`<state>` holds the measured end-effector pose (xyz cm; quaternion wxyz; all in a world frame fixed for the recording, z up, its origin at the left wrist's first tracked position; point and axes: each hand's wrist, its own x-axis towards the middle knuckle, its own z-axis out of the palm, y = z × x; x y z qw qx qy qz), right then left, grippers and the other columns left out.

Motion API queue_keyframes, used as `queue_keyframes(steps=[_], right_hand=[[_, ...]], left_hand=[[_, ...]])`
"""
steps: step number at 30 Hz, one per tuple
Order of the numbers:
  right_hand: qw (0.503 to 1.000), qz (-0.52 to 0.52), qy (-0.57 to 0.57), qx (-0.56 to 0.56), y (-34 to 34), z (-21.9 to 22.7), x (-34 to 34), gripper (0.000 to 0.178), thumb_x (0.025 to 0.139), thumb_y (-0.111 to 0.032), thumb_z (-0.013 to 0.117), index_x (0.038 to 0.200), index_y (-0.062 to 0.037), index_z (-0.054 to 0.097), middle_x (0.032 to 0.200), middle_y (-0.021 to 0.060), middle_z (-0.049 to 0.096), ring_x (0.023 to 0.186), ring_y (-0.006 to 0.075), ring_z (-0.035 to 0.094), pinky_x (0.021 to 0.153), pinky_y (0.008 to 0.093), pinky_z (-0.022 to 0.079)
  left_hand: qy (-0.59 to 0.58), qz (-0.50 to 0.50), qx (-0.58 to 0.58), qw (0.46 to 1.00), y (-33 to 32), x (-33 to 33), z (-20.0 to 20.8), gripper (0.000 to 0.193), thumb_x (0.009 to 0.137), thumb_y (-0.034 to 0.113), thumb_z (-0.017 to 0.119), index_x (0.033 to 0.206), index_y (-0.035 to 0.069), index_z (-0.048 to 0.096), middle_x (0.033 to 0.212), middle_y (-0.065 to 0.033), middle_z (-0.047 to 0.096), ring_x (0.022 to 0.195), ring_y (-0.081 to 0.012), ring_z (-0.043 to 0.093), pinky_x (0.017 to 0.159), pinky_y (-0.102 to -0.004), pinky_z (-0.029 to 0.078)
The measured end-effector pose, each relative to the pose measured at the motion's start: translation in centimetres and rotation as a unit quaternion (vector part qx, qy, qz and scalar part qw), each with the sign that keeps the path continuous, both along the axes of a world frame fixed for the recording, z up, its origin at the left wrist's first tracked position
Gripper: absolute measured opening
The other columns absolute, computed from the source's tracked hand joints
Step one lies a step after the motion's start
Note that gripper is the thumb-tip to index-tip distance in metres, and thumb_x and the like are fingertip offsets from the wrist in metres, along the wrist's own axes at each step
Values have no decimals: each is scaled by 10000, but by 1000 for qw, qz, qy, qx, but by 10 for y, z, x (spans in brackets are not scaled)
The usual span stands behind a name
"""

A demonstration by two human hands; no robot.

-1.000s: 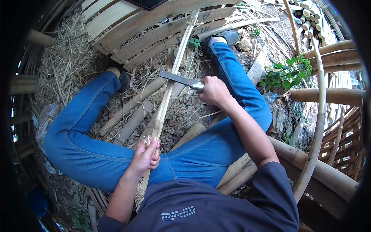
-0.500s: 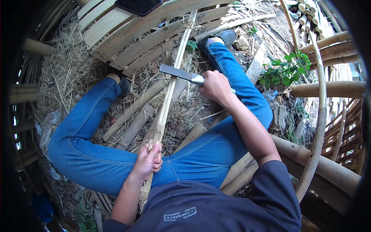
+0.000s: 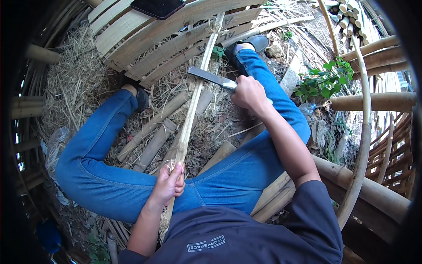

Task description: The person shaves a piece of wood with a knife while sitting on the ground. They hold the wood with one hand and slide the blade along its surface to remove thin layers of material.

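My left hand (image 3: 170, 184) is closed around the near end of a long pale bamboo strip (image 3: 190, 121), just above my lap. From there the strip slants away between my legs, its far end leaning on a slatted wooden crate (image 3: 171, 61). My right hand (image 3: 249, 94) grips the handle of a knife (image 3: 208, 76) with a flat, square-ended metal blade. That blade lies across the upper part of the strip, roughly crosswise to it. Thin curled shavings (image 3: 169, 164) cling to the strip beside my left fingers.
A dark phone (image 3: 158, 7) rests on the crate. Bamboo pieces (image 3: 154, 145) and dry straw (image 3: 72, 83) cover the ground between and beside my legs. Bamboo rails (image 3: 373, 102) and a green plant (image 3: 326, 81) stand at the right; cut bamboo poles (image 3: 349, 20) are stacked far right.
My right hand and the knife have shifted slightly right and farther along the strip, toward its far end. My left hand keeps its hold in the same place.
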<state>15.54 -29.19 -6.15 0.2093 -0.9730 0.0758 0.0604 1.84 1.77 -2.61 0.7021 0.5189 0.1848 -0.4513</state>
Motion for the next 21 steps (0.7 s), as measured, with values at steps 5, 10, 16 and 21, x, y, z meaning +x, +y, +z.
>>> queue_keyframes(steps=[5,10,16,21], right_hand=[[996,71,47,-1,-1,-2,-6,214,683,-98,610,828,40,688,828,272,667,818,412,668,794,470,536],[997,58,53,3,-7,3,4,204,699,-110,618,834,25,692,848,249,681,836,397,677,800,457,545],[998,18,-12,-56,-31,-6,27,208,674,-122,626,830,-22,720,820,245,676,802,390,669,790,449,545],[986,136,74,-58,-13,0,21,234,676,-147,667,847,10,692,878,254,679,870,379,676,818,448,544]], left_hand=[[-4,8,-6,1000,2,-3,-2,264,1045,346,410,911,122,448,520,68,261,386,-22,213,347,-207,146],[-7,1,-8,1000,3,-2,-1,264,1046,346,409,910,121,443,520,70,256,388,-22,211,347,-207,147],[-4,-3,-19,1000,-1,-1,1,271,1047,346,404,898,122,438,519,72,252,388,-21,213,347,-206,148],[10,-10,-40,999,4,1,2,266,1046,345,411,896,127,437,529,71,272,403,-19,240,359,-201,161]])
